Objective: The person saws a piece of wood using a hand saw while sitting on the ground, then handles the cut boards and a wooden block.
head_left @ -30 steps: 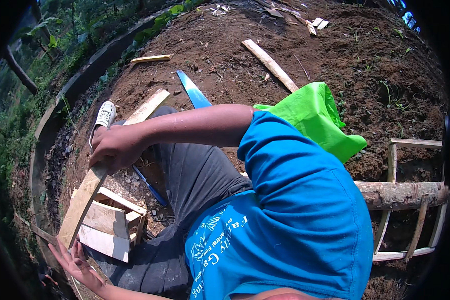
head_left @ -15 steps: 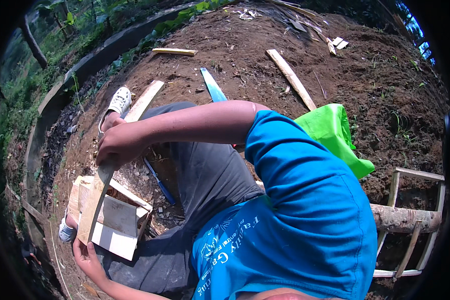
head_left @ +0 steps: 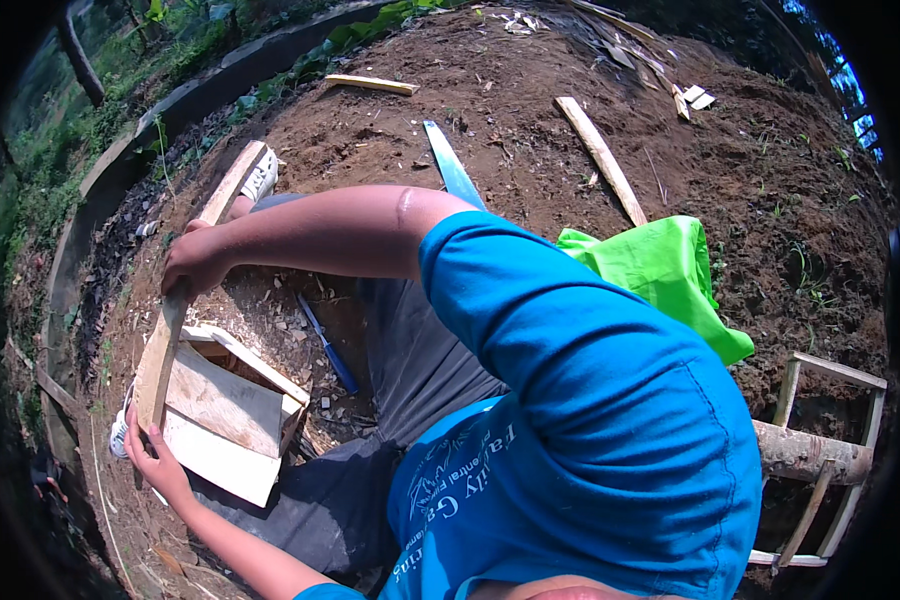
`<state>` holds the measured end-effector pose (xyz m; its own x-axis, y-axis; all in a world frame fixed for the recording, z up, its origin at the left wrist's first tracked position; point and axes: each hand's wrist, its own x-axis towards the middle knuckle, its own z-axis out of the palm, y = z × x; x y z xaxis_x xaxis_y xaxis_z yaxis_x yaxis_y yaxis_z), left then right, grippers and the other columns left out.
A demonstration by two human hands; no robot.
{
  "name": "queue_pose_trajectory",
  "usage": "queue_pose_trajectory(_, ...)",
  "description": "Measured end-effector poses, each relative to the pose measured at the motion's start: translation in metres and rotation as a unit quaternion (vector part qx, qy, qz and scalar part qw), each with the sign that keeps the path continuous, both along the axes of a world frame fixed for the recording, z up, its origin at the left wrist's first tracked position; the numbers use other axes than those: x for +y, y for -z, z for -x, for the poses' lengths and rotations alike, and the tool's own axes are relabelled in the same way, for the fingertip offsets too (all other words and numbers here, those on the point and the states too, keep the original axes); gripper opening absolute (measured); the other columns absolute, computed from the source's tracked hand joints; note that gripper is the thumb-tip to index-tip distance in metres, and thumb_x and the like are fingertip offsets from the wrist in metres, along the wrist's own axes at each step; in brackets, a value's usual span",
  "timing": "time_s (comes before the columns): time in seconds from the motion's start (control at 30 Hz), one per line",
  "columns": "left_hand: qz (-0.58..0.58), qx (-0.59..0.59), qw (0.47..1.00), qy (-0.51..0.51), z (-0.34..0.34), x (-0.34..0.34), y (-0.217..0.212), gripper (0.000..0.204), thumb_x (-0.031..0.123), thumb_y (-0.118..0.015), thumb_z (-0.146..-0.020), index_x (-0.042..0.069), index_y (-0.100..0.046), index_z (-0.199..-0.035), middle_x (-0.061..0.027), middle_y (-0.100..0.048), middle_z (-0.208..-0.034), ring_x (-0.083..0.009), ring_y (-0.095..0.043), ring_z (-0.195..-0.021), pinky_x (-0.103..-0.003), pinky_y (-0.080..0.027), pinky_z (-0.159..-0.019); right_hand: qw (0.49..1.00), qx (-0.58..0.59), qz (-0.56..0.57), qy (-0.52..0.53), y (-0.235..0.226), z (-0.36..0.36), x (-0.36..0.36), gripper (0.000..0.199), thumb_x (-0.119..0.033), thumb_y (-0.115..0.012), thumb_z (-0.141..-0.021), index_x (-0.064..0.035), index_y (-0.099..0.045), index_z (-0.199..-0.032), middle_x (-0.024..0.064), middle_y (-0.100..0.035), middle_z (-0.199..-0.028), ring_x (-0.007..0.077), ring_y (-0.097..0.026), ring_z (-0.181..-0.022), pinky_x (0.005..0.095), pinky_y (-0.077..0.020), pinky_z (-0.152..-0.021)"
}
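A long wooden board (head_left: 160, 355) runs from the low wooden box-like frame up past a white shoe; the fisheye bends it. My right hand (head_left: 195, 262) is closed around it near its middle. My left hand (head_left: 157, 462) grips its near end, thumb on the face, with the other fingers partly hidden. Under the board, the wooden frame (head_left: 260, 370) carries a broad plank (head_left: 225, 400) and a paler flat piece (head_left: 220, 455). A narrow tool with a blue handle (head_left: 339, 368) lies on the ground between the frame and my leg.
Wood chips litter the soil. A tapered blue blade (head_left: 452, 168) lies beyond my right arm, with a loose plank (head_left: 602, 162) and a short stick (head_left: 372, 84) farther off. On the right are a green bag (head_left: 660, 270) and a log (head_left: 820, 452) among wooden frame pieces. A curved low wall (head_left: 100, 180) borders the left.
Both hands and the board have shifted left and slightly up in the view. The board's far end now crosses over the white shoe. More of the plank and frame shows.
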<state>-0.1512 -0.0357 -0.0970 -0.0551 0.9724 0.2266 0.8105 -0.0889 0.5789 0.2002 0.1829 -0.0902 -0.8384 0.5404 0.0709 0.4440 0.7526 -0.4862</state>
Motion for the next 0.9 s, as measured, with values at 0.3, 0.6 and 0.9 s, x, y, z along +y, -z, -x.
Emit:
queue_pose_trajectory(0.3,0.039,-0.127,0.99,-0.046,0.001,-0.005,0.006,0.043,0.024,-0.061,-0.105,0.0,-0.058,-0.14,-0.0176,-0.058,-0.134,-0.032,-0.058,-0.124,-0.043,-0.043,-0.108,0.991,-0.125,0.039,0.036,-0.04,0.023,-0.005,0.06,-0.059,-0.076,-0.08,-0.0212,-0.071,-0.127,0.0057,-0.074,-0.114,0.028,-0.067,-0.112,0.0494,-0.0434,-0.095)
queue_pose_trajectory(0.6,-0.073,-0.201,0.976,-0.042,-0.024,0.01,0.007,0.041,0.029,-0.078,-0.092,0.01,-0.07,-0.127,-0.0163,-0.065,-0.118,-0.0291,-0.061,-0.116,-0.039,-0.049,-0.101,0.987,-0.061,0.12,0.089,-0.038,-0.005,-0.003,0.05,-0.029,-0.08,-0.089,-0.0051,-0.066,-0.131,0.0123,-0.072,-0.117,0.0221,-0.068,-0.112,0.0354,-0.0505,-0.099)
queue_pose_trajectory(0.9,-0.06,-0.224,0.97,-0.066,-0.024,0.003,0.022,0.046,0.032,-0.075,-0.093,0.006,-0.069,-0.13,-0.0157,-0.064,-0.122,-0.0317,-0.063,-0.117,-0.04,-0.049,-0.103,0.986,-0.114,0.113,0.039,-0.022,-0.004,0.022,0.049,-0.028,-0.075,-0.095,-0.0046,-0.063,-0.136,0.0127,-0.069,-0.129,0.0206,-0.065,-0.116,0.0346,-0.0493,-0.101)
